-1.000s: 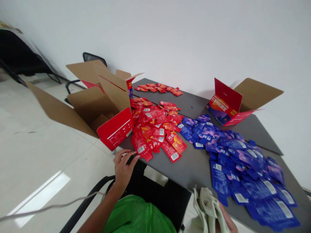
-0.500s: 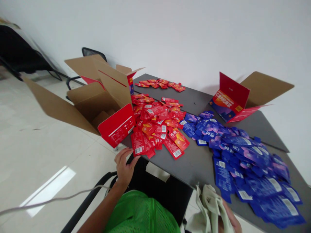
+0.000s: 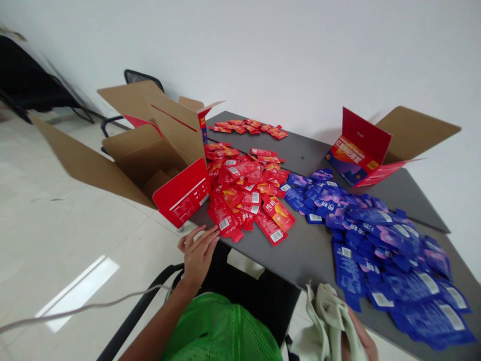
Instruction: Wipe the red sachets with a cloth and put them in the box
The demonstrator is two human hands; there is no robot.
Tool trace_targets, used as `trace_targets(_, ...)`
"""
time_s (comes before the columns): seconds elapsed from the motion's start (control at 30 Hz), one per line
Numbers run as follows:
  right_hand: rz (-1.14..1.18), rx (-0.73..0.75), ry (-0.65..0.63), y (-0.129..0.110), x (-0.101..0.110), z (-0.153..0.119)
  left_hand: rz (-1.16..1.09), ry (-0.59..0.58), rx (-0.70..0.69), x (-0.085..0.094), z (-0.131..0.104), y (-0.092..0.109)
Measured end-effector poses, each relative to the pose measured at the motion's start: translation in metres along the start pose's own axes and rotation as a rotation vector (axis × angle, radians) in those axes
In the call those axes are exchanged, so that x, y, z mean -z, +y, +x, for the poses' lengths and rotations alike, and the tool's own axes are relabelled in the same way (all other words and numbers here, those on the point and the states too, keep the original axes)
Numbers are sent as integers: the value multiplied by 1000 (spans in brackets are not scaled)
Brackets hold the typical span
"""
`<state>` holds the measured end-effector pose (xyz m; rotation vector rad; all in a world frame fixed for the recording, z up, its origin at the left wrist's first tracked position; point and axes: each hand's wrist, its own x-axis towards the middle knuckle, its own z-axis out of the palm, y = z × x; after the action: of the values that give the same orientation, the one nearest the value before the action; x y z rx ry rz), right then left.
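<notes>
"Report grip and location."
"Lower right of frame: I see the right hand [image 3: 363, 334] holding pale cloth [image 3: 331, 312]. Lower centre: left hand [image 3: 198, 254] at the red sachets [image 3: 246, 186]; I cannot tell whether it pinches."
"Handling?"
"Cloth: likely soft, light; grasp folds. Sachets: probably slippery; grasp edges."

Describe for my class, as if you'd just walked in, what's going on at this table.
A person's left hand is at the near edge of a grey table, beside a heap of flat red packets. The right hand, mostly hidden, is against a crumpled pale cloth; its grip is unclear. A heap of flat blue packets lies to the right, an open red-and-blue printed cardboard box behind it. Another open cardboard box, printed red outside, is left of the red packets.
</notes>
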<state>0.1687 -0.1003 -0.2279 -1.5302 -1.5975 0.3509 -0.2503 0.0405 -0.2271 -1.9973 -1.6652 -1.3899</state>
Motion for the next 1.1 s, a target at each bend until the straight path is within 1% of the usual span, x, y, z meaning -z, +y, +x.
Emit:
trace_targets(0.13, -3, -9, -11, 0, 1, -1, -1, -59, -37, -1, -1, 0)
trace_targets(0.2, 1, -10, -10, 1, 1, -2, -3, -66, -40, -3, -3, -1)
trace_targets(0.4, 9, -29, -5, 6, 1, -6, -44, 74, -1, -9, -9, -6)
trace_targets(0.53, 47, -63, 3, 8, -1, -9, -77, 104, 18, -11, -10, -6)
trace_targets(0.67, 61, -116, 17, 3, -3, -10, -92, 170, 105, -12, -13, -7)
trace_targets(0.77, 64, -144, 25, -1, -3, -9, -63, 176, 151, -11, -15, -11)
trace_targets(0.87, 93, -167, 34, -5, -4, -8, -60, 147, 125, -8, -17, -15)
trace_targets(1.0, 88, -149, 58, -13, -5, -4, -62, 108, 19, -1, -16, -18)
trace_targets(1.1, 84, -129, 62, -22, -6, 1, -53, 88, -45, 4, -10, -19)
